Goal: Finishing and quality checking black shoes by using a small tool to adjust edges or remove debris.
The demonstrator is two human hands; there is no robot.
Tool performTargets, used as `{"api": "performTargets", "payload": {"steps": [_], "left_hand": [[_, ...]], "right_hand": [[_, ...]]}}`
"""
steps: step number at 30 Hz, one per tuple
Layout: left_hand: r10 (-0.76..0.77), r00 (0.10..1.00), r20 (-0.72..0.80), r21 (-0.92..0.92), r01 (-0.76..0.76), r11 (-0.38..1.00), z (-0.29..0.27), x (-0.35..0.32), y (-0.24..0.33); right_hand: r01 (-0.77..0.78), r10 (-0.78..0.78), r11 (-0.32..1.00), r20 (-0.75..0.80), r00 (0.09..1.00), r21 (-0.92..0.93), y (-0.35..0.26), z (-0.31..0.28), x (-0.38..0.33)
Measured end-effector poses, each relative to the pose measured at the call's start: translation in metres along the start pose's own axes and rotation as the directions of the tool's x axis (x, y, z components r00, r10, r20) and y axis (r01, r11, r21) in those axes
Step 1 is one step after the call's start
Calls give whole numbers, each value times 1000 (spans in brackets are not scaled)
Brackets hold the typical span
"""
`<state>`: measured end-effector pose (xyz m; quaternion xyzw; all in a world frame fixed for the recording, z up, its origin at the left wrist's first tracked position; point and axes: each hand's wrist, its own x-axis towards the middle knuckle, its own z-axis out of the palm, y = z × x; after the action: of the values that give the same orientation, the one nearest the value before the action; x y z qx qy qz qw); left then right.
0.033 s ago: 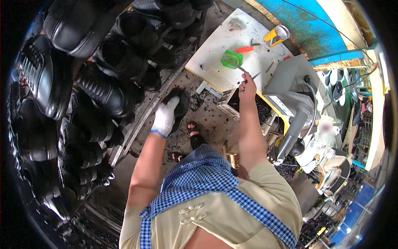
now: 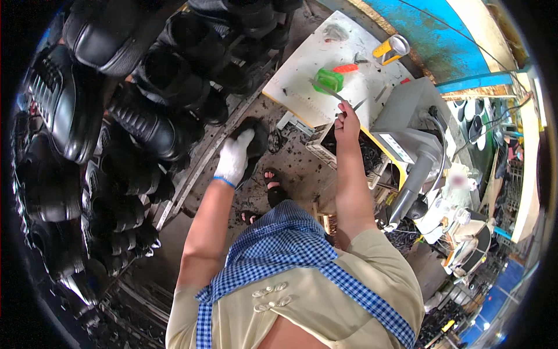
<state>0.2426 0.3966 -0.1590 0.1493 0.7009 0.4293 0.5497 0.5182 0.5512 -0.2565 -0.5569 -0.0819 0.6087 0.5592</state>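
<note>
On my left hand point(image 2: 233, 160) is a white knitted glove with a blue cuff edge. Its fingers close round a black shoe point(image 2: 256, 139), held over the floor beside the shoe rack. My bare right hand point(image 2: 347, 123) grips a long thin metal blade point(image 2: 332, 93); its handle is hidden in the fingers. The blade points away to the left, across a green see-through tub point(image 2: 329, 79) on the white tabletop point(image 2: 296, 87). A second dark pointed strip shows just right of the fingers; I cannot tell whether it belongs to the same tool.
Racks of black shoes point(image 2: 148, 128) fill the left side. A red-orange object point(image 2: 347, 68) and a yellow can point(image 2: 390, 49) stand on the tabletop. A grey machine point(image 2: 407, 110) with a thick pipe point(image 2: 410, 186) is at the right, above a crate point(image 2: 319, 145).
My left hand and the black shoe have shifted very slightly to the right. The right hand with the blade has hardly moved.
</note>
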Motion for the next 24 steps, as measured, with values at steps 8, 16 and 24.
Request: {"api": "performTargets", "payload": {"steps": [8,16,24], "left_hand": [[0,1000,27,-30,1,1000,13,15,14],[169,986,15,118,-169,978,0,39,-20],[224,973,62,171,-232,958,-10,1,6]], "right_hand": [[10,51,983,330,942,-182,7,38,-110],[972,-531,200,820,212,-122,-13,57,-159],[903,-770,260,490,408,-342,-32,44,-103]]}}
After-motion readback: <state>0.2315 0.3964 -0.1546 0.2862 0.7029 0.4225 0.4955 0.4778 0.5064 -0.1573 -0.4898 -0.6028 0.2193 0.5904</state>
